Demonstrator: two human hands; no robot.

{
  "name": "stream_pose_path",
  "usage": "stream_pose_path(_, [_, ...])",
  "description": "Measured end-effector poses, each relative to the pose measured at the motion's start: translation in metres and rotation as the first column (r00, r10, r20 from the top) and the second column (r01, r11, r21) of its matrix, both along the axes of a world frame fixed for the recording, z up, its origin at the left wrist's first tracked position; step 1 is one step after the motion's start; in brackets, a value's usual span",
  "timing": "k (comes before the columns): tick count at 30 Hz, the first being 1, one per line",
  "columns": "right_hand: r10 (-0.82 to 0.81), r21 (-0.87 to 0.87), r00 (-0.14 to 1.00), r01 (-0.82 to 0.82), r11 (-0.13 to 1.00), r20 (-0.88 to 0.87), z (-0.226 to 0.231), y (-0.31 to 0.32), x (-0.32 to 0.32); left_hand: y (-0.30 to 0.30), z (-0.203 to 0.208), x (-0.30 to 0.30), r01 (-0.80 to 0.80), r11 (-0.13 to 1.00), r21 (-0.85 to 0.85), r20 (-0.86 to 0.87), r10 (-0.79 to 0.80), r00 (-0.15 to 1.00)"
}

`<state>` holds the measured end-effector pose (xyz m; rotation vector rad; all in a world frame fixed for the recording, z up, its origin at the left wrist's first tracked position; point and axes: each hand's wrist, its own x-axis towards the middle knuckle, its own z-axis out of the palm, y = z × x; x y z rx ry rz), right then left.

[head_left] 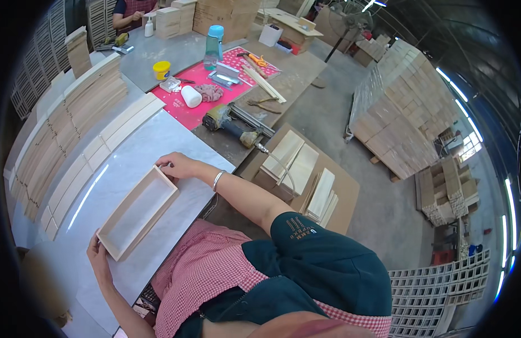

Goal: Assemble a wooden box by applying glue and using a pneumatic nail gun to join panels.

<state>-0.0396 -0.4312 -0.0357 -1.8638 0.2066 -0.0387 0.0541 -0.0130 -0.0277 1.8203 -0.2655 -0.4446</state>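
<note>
A long, shallow rectangular wooden box frame (141, 232) of pale wood is tilted over the white tabletop (187, 132). My right hand (177, 167) grips its far end, fingers curled round the corner; a silver bangle is on that wrist. At the near end, my left hand (98, 256) holds the other short side, with the thumb and fingers on the edge. Whether the frame has a bottom panel I cannot tell. Beyond my right hand, a nail gun (232, 128) with an air hose lies on the neighbouring table.
Bundled wooden strips (69, 135) line the table's left side. A pink mat (184, 107) bears a white roll, a water bottle (213, 45) and tools. Pliers (264, 105) lie nearby. Wooden boards (288, 158) rest on cardboard at right. Across the table, another person (131, 14) works.
</note>
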Motion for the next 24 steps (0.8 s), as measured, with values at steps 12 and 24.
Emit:
stream_pose_path(12, [0.208,0.136,0.971,-0.191,0.972,-0.122,0.004,-0.021,0.025,-0.015,0.014,0.003,-0.061,0.976,0.209,0.041,0.054,0.998])
stream_pose_path(24, [0.093,-0.289,0.957,-0.010,0.957,0.275,-0.036,0.004,0.037,0.016,-0.022,0.021,0.014,0.947,0.321,0.206,-0.084,0.975])
